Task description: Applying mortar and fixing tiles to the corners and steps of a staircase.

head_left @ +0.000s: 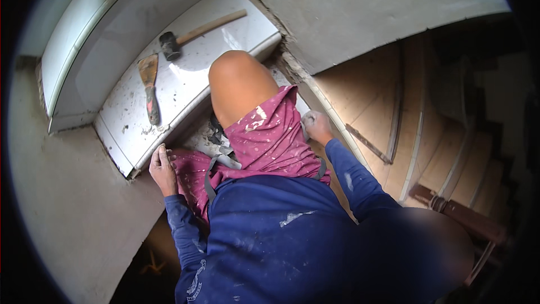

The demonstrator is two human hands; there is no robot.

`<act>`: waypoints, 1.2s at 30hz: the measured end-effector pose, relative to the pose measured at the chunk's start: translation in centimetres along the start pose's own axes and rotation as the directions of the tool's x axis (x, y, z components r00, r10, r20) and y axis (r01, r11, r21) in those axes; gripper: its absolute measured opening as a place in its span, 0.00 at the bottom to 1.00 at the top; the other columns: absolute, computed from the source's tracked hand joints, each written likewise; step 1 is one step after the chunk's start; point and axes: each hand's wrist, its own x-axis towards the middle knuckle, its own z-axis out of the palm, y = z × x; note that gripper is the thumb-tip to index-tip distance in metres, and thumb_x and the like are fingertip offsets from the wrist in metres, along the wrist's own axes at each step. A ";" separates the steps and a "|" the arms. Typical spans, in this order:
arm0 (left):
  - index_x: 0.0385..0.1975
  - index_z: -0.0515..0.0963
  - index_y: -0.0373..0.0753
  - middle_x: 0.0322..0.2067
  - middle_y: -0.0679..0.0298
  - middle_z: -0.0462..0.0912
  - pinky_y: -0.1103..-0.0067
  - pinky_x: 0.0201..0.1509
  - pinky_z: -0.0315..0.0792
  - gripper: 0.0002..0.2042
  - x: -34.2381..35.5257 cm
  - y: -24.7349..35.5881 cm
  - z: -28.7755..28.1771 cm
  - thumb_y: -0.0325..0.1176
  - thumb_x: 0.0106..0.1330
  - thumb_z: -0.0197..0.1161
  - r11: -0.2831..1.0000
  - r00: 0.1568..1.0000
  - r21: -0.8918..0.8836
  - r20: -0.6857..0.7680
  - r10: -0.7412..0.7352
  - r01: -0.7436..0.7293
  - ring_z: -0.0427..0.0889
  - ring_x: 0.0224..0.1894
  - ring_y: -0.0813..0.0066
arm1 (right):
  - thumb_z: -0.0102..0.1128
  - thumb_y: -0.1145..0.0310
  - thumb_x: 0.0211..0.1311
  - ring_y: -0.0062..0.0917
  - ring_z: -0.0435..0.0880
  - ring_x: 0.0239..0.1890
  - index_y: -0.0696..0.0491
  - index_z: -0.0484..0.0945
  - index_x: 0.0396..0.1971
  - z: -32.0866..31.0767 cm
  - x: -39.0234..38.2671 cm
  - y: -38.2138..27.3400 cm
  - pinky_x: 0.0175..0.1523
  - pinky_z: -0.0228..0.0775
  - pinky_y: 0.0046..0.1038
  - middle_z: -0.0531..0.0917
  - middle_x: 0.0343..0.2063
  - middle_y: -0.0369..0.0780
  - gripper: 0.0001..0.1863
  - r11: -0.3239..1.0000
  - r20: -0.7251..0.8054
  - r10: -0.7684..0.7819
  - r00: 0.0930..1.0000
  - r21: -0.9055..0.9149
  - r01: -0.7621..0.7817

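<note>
Left of the white tiled step [191, 70] stood a bare grey plaster wall [53, 208], and above the step's left end rose another tiled step [70, 39] with a pale rounded edge. On the left part of the white tiled step lay a scraper [149, 87], its rusty broad blade turned away from me and its worn, dark-and-red handle toward the step's front edge. My left hand [164, 173] was just off that front edge, near the scraper's handle end, with the fingers extended and pressed close together; I could not tell whether they pinched anything or touched the edge. Farther back on the step, right of the scraper, lay a mallet [170, 46] with a black head and a wooden handle slanting up to the right. Dust and crumbs dotted the tiles around both tools. My bared knee [239, 81] was up against the step's front, and below the step, beside my paint-spotted maroon shorts [267, 132], were dark and grey scraps [218, 134]. Right of the step, past my thigh, my right hand [316, 126] was curled, with pale dust on it; I could not tell what, if anything, it gripped. Farther right of the step, wooden stairs [444, 160] curved downward beside a dark red-brown rail [469, 217].
</note>
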 end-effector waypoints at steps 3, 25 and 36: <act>0.47 0.79 0.35 0.30 0.65 0.81 0.87 0.24 0.67 0.14 1.0 0.5 0.4 0.39 0.72 0.56 0.997 0.996 0.062 0.076 0.035 -0.040 0.77 0.26 0.83 | 0.59 0.64 0.56 0.49 0.82 0.35 0.53 0.81 0.29 0.1 -2.5 2.5 0.43 0.73 0.43 0.82 0.29 0.52 0.09 0.990 0.102 0.141 0.985 -0.044 -0.137; 0.45 0.80 0.30 0.37 0.59 0.85 0.80 0.43 0.77 0.12 -5.1 9.5 4.4 0.30 0.68 0.58 0.948 0.877 -0.249 0.387 0.284 -0.198 0.84 0.37 0.76 | 0.63 0.76 0.55 0.39 0.81 0.36 0.57 0.78 0.47 -12.9 -4.9 -19.1 0.42 0.73 0.34 0.80 0.35 0.46 0.17 0.792 -0.208 -0.610 0.764 -0.191 0.580; 0.41 0.74 0.33 0.37 0.62 0.81 0.81 0.36 0.80 0.09 -2.9 11.6 1.2 0.34 0.72 0.55 0.401 0.979 -0.915 0.123 0.164 0.047 0.82 0.36 0.75 | 0.63 0.68 0.56 0.40 0.79 0.46 0.51 0.77 0.53 0.8 -7.3 -38.4 0.51 0.70 0.37 0.78 0.43 0.46 0.22 0.106 0.235 -0.957 0.172 -0.267 0.958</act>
